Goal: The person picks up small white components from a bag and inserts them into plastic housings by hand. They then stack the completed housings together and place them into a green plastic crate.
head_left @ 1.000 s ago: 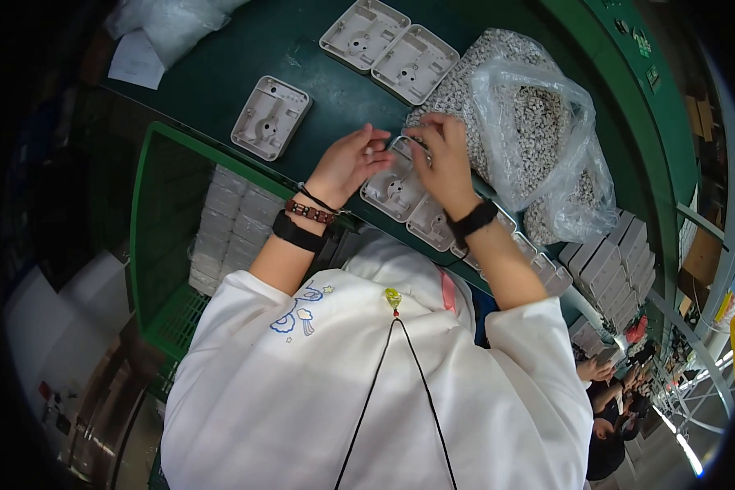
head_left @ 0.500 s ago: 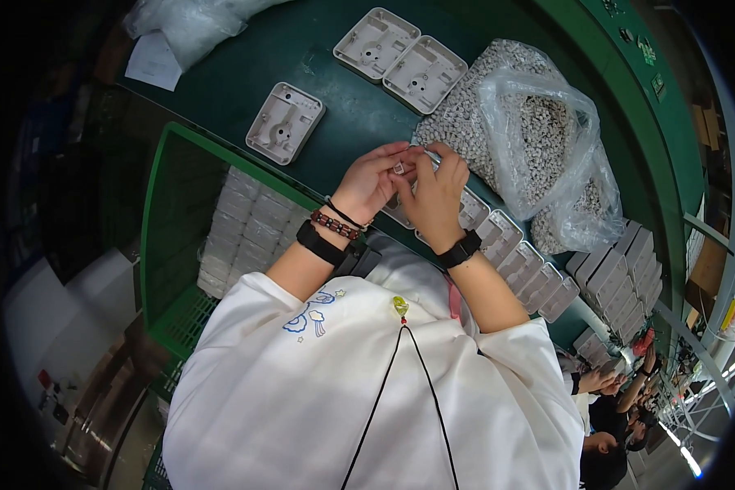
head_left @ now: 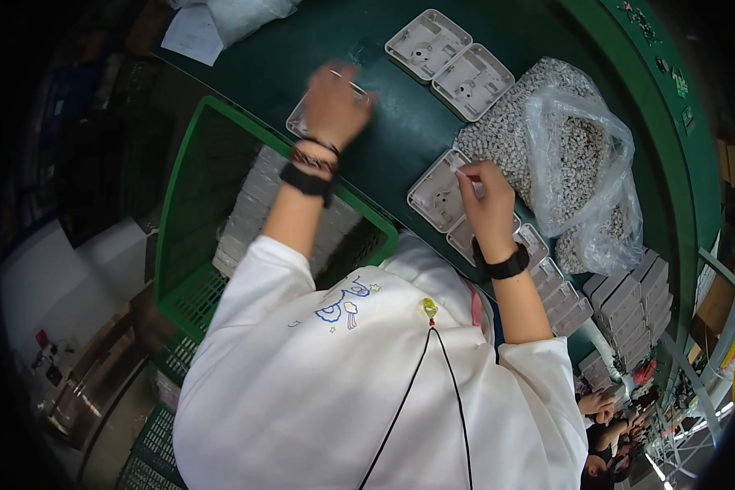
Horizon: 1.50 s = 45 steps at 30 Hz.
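Observation:
My left hand (head_left: pixel 335 110) is over a light grey plastic housing (head_left: pixel 296 122) near the table's left edge. Its fingers curl over the far side, slightly blurred, and the hand covers most of the housing. With thumb and forefinger pinched, my right hand (head_left: pixel 490 200) holds what looks like a small white plastic part (head_left: pixel 461 170), mostly hidden by the fingertips. Just beneath it lies another open housing (head_left: pixel 434 200), first in a row of housings (head_left: pixel 539 249) running off to the lower right.
Two open housings (head_left: pixel 449 65) lie side by side at the back. A heap of small white parts (head_left: pixel 506 122) spills from a clear plastic bag (head_left: pixel 547 196). Stacked housings (head_left: pixel 629 306) stand at right. A green crate (head_left: pixel 175 220) with wrapped goods adjoins the table; co-workers' hands (head_left: pixel 600 404) show lower right.
My hands were together over the row's near end and have parted. The left moved up and left onto the single housing; the right shifted right, uncovering the row's first housing.

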Available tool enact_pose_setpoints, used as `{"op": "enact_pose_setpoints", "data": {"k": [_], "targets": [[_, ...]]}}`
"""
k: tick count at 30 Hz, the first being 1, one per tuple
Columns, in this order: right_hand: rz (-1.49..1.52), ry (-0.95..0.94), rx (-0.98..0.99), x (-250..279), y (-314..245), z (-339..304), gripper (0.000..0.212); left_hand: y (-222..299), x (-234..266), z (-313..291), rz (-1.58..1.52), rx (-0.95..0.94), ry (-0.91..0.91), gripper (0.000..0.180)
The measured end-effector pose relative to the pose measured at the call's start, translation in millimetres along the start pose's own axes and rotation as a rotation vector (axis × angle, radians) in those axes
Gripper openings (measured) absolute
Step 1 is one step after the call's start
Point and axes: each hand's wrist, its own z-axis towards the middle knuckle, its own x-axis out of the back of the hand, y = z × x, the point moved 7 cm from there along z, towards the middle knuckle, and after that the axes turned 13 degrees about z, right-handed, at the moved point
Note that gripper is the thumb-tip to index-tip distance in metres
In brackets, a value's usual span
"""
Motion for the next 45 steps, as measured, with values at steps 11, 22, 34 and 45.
{"op": "enact_pose_setpoints", "data": {"k": [11,22,34,45], "targets": [[-0.298,-1.033,0.202,-33,-58,-109,0.01,-70,-56,22,0.277,0.131,-0.5,0.026],[0.045,-0.945,0.212,-37,-90,-114,0.01,5,-68,-8,0.138,-0.054,-0.535,0.023],[-0.399,-0.552,0.535,-2,-6,3,0.01,23,-67,-21,-0.105,-0.091,-0.49,0.02],[-0.647,-0.518,0.689,-90,31,87,0.007,22,-67,-28,-0.21,-0.076,-0.523,0.017]]}}
